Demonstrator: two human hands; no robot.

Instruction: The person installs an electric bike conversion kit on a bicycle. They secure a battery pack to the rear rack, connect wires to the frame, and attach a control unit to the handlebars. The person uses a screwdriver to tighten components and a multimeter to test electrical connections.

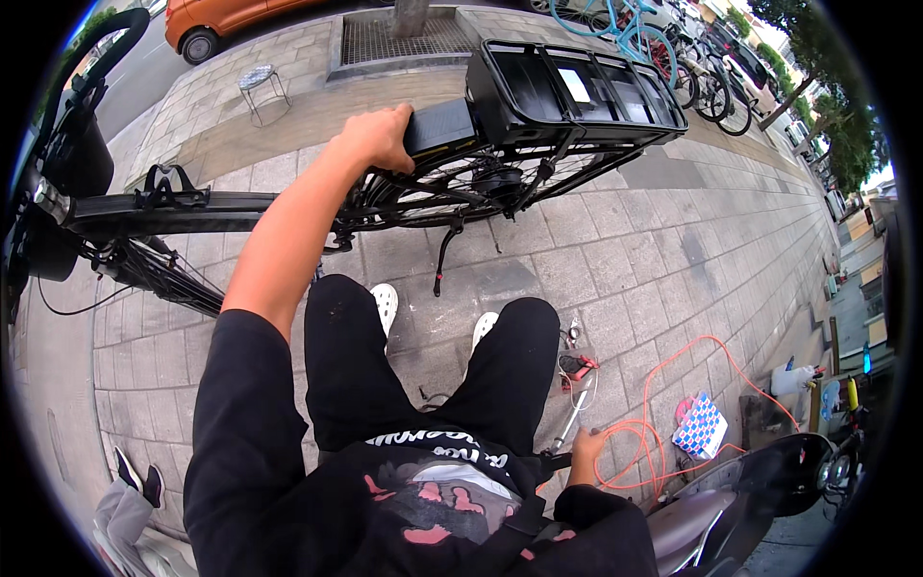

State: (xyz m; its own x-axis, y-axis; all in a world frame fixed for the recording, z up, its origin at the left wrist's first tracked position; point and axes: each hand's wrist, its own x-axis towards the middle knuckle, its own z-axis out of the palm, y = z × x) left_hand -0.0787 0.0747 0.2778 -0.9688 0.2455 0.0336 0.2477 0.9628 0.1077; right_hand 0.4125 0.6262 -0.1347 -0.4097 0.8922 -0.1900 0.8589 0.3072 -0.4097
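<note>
My left arm reaches forward to a black bicycle (231,204) standing across in front of me. My left hand (380,137) is closed over the front end of a black rectangular block (442,127), just ahead of the rear rack (596,101). The bicycle's kickstand (445,260) points down to the paving. Low at my right side, my right hand (586,446) has curled fingers beside a silver rod (574,413) and an orange hose (625,426). What it grips is too small to make out. Near the rod lies a red and black tool (579,368).
The hose loops over the paving near a blue-and-white checked box (700,426). A dark scooter (769,481) stands at lower right. Farther off are a small stool (261,85), an orange car (236,21) and several parked bicycles (644,43). Another person's legs (130,514) show at lower left.
</note>
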